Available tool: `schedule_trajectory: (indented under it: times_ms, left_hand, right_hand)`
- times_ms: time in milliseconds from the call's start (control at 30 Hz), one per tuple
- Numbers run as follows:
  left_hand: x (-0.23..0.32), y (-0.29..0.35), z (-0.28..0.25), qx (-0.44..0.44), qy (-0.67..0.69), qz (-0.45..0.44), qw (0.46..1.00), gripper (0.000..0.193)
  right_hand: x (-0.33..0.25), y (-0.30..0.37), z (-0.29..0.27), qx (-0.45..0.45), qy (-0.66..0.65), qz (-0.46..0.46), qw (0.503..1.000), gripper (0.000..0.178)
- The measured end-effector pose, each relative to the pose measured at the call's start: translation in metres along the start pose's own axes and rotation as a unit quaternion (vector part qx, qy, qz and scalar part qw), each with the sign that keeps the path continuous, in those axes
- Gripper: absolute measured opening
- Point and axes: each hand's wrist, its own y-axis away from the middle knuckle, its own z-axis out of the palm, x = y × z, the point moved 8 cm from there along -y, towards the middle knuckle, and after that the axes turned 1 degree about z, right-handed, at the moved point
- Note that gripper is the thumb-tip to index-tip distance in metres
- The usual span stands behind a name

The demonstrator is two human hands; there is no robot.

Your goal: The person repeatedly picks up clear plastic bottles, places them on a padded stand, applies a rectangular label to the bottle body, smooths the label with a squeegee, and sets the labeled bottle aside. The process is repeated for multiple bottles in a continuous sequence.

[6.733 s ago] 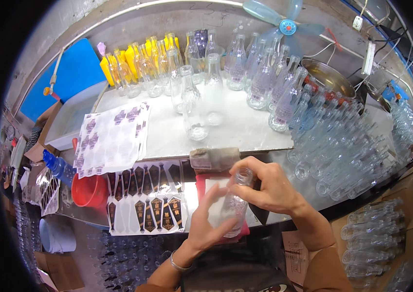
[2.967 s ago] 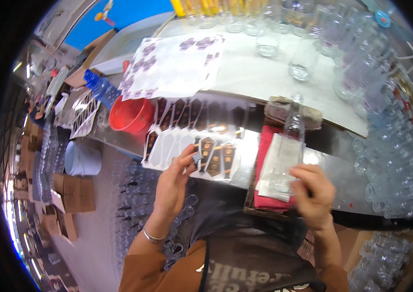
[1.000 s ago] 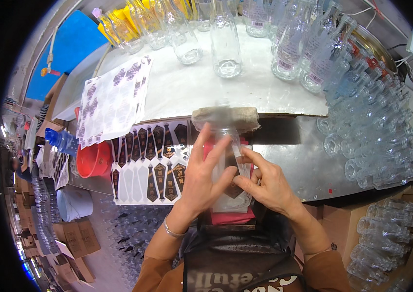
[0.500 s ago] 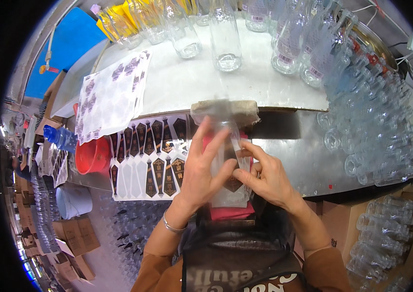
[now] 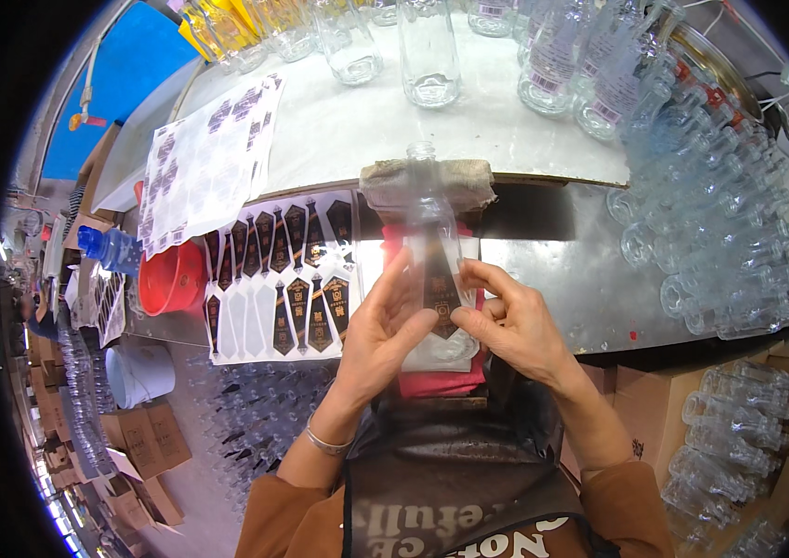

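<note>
Gripping bottle from both sides: left hand and right hand rest thumbs near black label's lower end, fingers curled alongside; neck lies across cloth roll beyond fingers, likely for steadiness.

A person's left hand and right hand flank a clear glass bottle, thumbs at its dark tie-shaped label, neck across a beige cloth roll, a label sheet at left.

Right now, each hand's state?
Left hand: curled at left side of clear glass bottle, grip unclear.
Right hand: curled at its right side, grip unclear.
</note>
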Motion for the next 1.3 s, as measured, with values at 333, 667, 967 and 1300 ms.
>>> schedule_trajectory:
  times_ms: [333, 667, 967, 1300]
  left_hand:
    - [-0.002, 0.000, -0.002, -0.003, 0.007, -0.011, 1.000, 0.078]
    - [-0.004, 0.000, -0.002, -0.001, 0.006, -0.016, 1.000, 0.082]
    - [0.004, -0.011, -0.006, 0.028, -0.010, 0.007, 1.000, 0.081]
    - [0.008, -0.014, -0.003, 0.039, -0.110, 0.009, 0.993, 0.085]
  right_hand:
    - [0.002, 0.001, 0.000, 0.007, -0.015, -0.016, 1.000, 0.062]
    - [0.004, 0.000, -0.001, -0.008, -0.008, -0.006, 1.000, 0.061]
    - [-0.010, -0.052, -0.021, -0.026, -0.032, 0.001, 0.999, 0.043]
    - [-0.032, -0.076, -0.010, 0.002, 0.065, -0.037, 0.997, 0.046]
